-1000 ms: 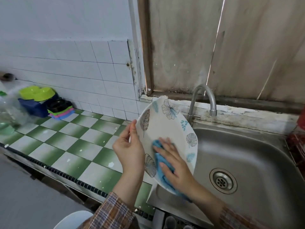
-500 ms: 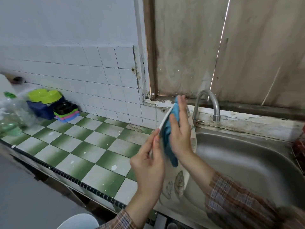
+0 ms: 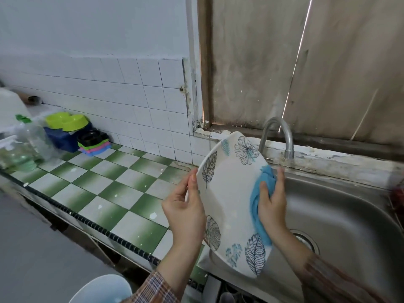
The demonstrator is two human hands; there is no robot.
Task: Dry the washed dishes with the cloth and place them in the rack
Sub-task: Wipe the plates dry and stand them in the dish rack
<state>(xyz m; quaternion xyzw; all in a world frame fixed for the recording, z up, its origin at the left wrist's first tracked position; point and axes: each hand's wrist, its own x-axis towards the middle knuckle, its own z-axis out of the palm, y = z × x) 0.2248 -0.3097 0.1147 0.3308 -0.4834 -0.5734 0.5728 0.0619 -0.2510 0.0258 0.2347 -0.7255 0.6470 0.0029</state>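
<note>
A white plate point(image 3: 231, 193) printed with leaves and flowers is held tilted over the left edge of the sink, its face toward me. My left hand point(image 3: 185, 211) grips its left rim, thumb on the front. My right hand point(image 3: 272, 202) holds a blue cloth point(image 3: 256, 204) wrapped over the plate's right rim, thumb on the front and fingers behind. No rack is in view.
A steel sink point(image 3: 341, 217) with a drain point(image 3: 306, 239) and a curved tap point(image 3: 277, 136) lies to the right. A green and white tiled counter point(image 3: 109, 189) stretches left, with stacked coloured plastic containers point(image 3: 76, 134) and bottles point(image 3: 24, 147) at its far end.
The plate has turned from edge-on to face me. The cloth hand moved from the plate's upper edge to its right rim. My left hand stays on the left rim.
</note>
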